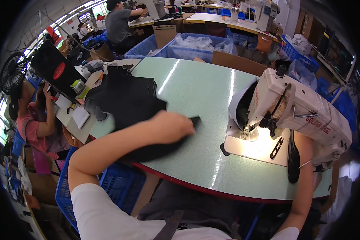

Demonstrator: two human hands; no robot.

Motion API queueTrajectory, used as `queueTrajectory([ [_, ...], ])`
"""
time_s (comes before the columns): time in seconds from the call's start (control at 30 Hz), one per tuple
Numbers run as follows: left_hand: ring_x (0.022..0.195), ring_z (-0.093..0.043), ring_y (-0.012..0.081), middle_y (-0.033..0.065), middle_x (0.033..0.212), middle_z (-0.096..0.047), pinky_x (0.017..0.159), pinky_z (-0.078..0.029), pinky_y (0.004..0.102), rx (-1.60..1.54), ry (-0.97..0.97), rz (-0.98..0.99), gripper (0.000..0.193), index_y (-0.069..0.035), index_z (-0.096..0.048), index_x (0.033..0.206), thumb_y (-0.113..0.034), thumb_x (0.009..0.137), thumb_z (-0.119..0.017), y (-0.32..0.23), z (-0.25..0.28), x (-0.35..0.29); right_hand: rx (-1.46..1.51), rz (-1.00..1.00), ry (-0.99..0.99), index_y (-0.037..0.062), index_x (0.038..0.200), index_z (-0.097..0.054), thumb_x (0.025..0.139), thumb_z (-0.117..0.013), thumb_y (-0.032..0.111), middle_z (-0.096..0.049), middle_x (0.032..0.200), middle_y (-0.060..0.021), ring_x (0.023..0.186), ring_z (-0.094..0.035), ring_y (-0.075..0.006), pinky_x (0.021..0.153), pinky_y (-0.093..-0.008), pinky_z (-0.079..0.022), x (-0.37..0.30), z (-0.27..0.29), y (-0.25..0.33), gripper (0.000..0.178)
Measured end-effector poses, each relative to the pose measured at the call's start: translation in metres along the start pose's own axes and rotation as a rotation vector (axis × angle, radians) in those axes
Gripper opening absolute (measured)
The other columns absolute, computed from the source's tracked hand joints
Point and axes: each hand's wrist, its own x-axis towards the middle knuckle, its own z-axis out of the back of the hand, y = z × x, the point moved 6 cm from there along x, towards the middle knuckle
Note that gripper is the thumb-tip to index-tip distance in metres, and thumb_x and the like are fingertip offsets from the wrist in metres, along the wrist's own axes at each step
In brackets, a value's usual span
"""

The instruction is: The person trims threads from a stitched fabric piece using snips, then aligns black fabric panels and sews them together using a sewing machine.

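Observation:
My left hand (pixel 174 127) is closed on a black fabric piece (pixel 160 150), over the left part of the pale green table. One corner of the cloth sticks out past the knuckles, and motion blurs its lower edge. Beyond that forearm lies a stack of cut black fabric (pixel 124 92). My right hand (pixel 304 147) reaches in beside the white sewing machine (pixel 304 108), whose body hides the fingers. Next to it is a long black item (pixel 294 162) whose kind I cannot make out. Black thread snips (pixel 277 148) lie on the lit machine bed (pixel 248 148).
The green tabletop (pixel 196 160) has a red front edge. A blue crate (pixel 122 186) stands below it at left. Blue bins (pixel 204 46) with plastic bags are beyond the far edge. Co-workers sit at left (pixel 40 124) and far left back (pixel 120 26). A green-lidded container (pixel 80 88) stands left.

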Motion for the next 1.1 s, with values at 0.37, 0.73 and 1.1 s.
queueTrajectory([
  [0.37,0.141,-0.030,0.0331,0.0141,0.156,-0.027,0.116,-0.022,0.0501,0.051,-0.086,-0.602,0.054,-0.020,-0.035,0.148,-0.027,0.097,-0.049,-0.013,-0.074,0.030,-0.045,0.131,0.005,0.0053,0.108,-0.067,0.087,-0.058,0.012,-0.065,0.111,-0.0181,0.103,-0.060,-0.0387,0.093,-0.0488,-0.046,0.003,0.011,0.013,0.025],
  [0.73,0.137,-0.031,0.0401,0.0180,0.154,-0.026,0.103,-0.033,0.0578,0.100,-0.167,-0.188,0.054,-0.023,-0.033,0.150,-0.039,0.100,-0.044,-0.041,-0.089,0.034,-0.043,0.101,0.194,0.0035,0.117,-0.064,0.089,-0.055,0.014,-0.062,0.120,-0.0190,0.112,-0.057,-0.0388,0.098,-0.0489,-0.044,-0.038,0.037,0.004,0.030],
  [1.1,0.098,-0.048,0.0282,0.0182,0.126,-0.045,0.083,-0.037,0.0388,0.189,-0.141,-0.306,0.054,-0.031,-0.036,0.150,-0.044,0.098,-0.046,-0.049,-0.071,0.059,0.325,0.469,0.111,0.0026,0.099,-0.069,0.078,-0.058,0.001,-0.069,0.113,-0.0110,0.113,-0.062,-0.0334,0.101,-0.0520,-0.046,-0.056,0.174,0.038,0.024],
])
